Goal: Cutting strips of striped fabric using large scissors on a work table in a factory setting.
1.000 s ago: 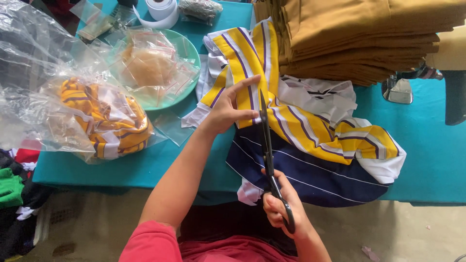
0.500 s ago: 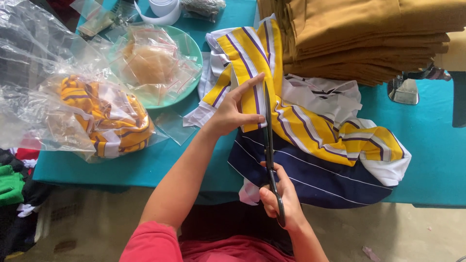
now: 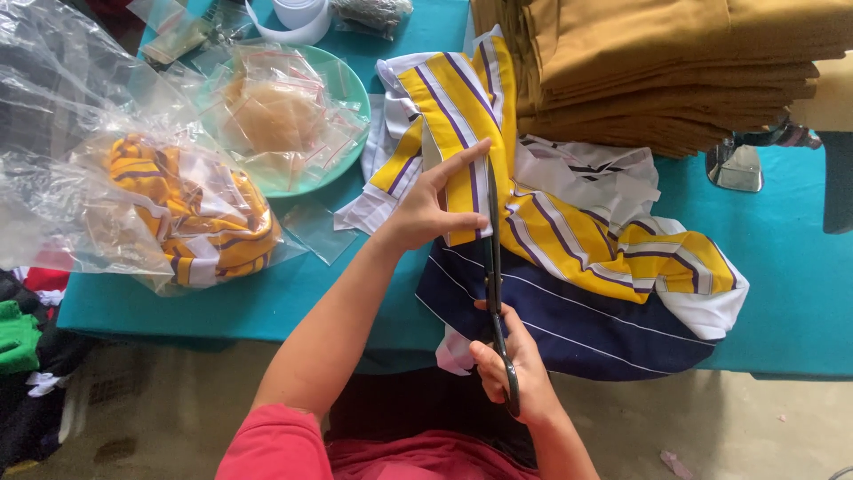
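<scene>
Yellow striped fabric [image 3: 462, 133] flat under black scissors [image 3: 494, 276]

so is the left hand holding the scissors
No, the scissors are in the right hand, while the left hand lies flat, pressing down the yellow striped fabric.

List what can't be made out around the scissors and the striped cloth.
- Head view: the right hand covers the handles of the scissors.
- The left hand lies on the striped cloth; the cloth beneath is hidden.
- The folded brown stack is cut off by the top edge.
- The striped bundle is blurred by its clear bag.
- The white roll is cut off at the top.
</scene>
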